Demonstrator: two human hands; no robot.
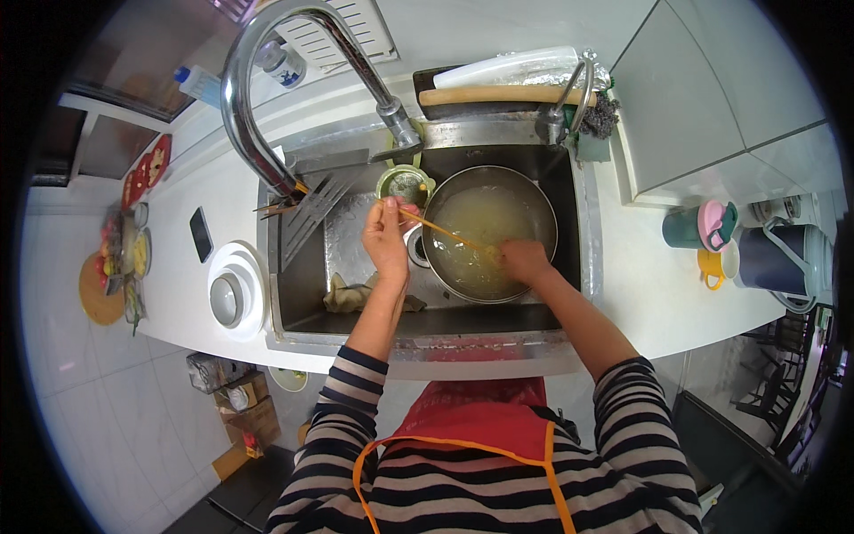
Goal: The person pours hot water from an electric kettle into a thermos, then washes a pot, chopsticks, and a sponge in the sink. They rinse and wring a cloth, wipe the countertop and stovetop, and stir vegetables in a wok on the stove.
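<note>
My left hand (390, 230) grips one end of a thin wooden chopstick (440, 230), above the sink to the left of a round metal pan. My right hand (525, 260) is over the right part of the pan (460, 287), its fingers closed around something yellowish at the chopstick's lower end; the fingertips are partly hidden. Cloudy, yellowish water (477, 207) fills the pan, which stands in the steel sink (347, 230). A green strainer (405, 183) sits just behind my left hand. A crumpled beige cloth (347, 297) lies at the sink's front left.
A large chrome faucet (233, 100) arches over the sink's left side, near a slotted metal rack (313, 213). White plates and a bowl (227, 300) and a phone (200, 233) lie left. At right stand a yellow mug (712, 265), a green cup (682, 230) and a dark jug (774, 260).
</note>
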